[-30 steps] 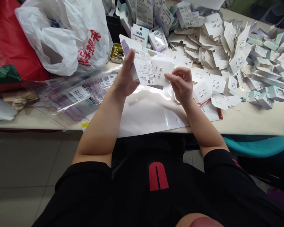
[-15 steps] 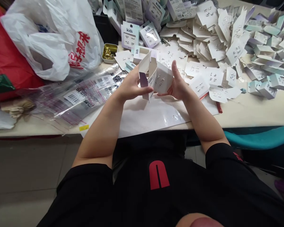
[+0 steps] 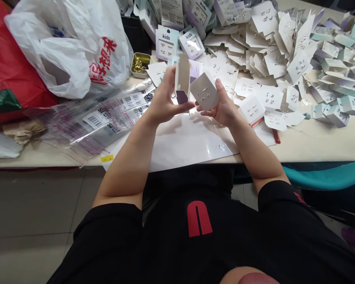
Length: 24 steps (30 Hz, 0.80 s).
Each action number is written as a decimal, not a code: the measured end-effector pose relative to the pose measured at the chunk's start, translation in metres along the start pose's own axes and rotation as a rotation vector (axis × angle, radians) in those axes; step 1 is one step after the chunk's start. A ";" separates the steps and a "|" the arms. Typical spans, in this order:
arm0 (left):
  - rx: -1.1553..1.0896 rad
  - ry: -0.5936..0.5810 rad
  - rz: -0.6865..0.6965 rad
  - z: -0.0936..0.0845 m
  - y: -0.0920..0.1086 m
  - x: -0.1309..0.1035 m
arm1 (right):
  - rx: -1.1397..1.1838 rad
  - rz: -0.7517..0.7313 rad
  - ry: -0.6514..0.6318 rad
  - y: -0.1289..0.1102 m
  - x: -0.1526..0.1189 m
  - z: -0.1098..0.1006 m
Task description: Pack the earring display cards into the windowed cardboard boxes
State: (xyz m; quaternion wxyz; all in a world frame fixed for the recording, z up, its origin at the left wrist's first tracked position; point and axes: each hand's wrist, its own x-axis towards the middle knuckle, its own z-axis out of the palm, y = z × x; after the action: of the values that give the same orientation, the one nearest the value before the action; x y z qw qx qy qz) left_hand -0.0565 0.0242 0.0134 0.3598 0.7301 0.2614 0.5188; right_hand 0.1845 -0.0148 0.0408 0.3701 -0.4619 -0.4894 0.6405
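My left hand point(image 3: 168, 96) is closed around a small open carton point(image 3: 182, 75), its flap raised and a purple tab showing at the near end. In my right hand point(image 3: 223, 104) is a white earring card point(image 3: 205, 91) with several small silver studs on it, held tilted between thumb and fingers. Card and carton are close side by side above the table. Behind them stand boxes printed "kids" point(image 3: 167, 42). More earring cards point(image 3: 251, 108) lie to the right of my right hand.
A heap of earring cards point(image 3: 272, 59) and many small boxes point(image 3: 333, 112) cover the right side. Clear barcode bags point(image 3: 103, 118), a white plastic bag point(image 3: 68, 47) and a tin of gold-coloured pieces point(image 3: 140, 65) are on the left. A white sheet point(image 3: 189, 142) lies under my hands.
The carton has turned more upright in my left hand. The earring card, earlier overlapping the carton's side, now shows its face more fully, apart from it. The whole view has shifted slightly.
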 end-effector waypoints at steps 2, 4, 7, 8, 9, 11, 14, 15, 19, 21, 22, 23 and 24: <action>0.046 0.111 -0.009 -0.005 -0.001 0.001 | 0.018 -0.037 0.016 -0.005 -0.004 -0.002; 0.110 0.154 0.006 -0.011 -0.004 0.001 | 0.042 -0.062 0.017 -0.008 -0.005 -0.005; 0.221 0.095 0.046 -0.014 -0.011 0.000 | 0.075 -0.082 0.001 -0.011 -0.006 -0.007; 0.271 0.067 0.063 -0.013 -0.013 -0.001 | 0.083 -0.080 0.000 -0.013 -0.006 -0.007; 0.328 0.048 0.083 -0.011 -0.015 -0.002 | 0.086 -0.073 -0.002 -0.014 -0.007 -0.006; 0.436 0.027 0.129 -0.006 -0.017 -0.005 | 0.080 -0.044 -0.002 -0.018 -0.010 -0.003; 0.528 -0.005 0.179 -0.001 -0.020 -0.008 | 0.063 0.027 -0.027 -0.020 -0.014 0.002; 0.544 -0.024 0.195 0.000 -0.021 -0.008 | 0.058 0.055 -0.038 -0.020 -0.015 0.003; 0.601 -0.054 0.229 0.002 -0.024 -0.010 | -0.008 0.116 -0.045 -0.019 -0.018 0.003; 0.638 -0.034 0.240 0.003 -0.025 -0.009 | -0.066 0.122 -0.015 -0.020 -0.019 0.003; 0.653 -0.022 0.244 0.004 -0.026 -0.008 | -0.090 0.128 -0.002 -0.021 -0.020 0.003; 0.667 -0.014 0.253 0.005 -0.028 -0.008 | -0.108 0.136 0.006 -0.021 -0.020 0.004; 0.679 -0.006 0.262 0.006 -0.030 -0.007 | -0.120 0.143 0.009 -0.022 -0.021 0.005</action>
State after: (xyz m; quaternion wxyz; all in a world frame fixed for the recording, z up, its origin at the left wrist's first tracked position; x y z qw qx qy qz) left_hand -0.0533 0.0353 -0.0159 0.0282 0.8368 0.3218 0.4420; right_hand 0.1870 -0.0303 0.0675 0.2971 -0.5197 -0.4911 0.6328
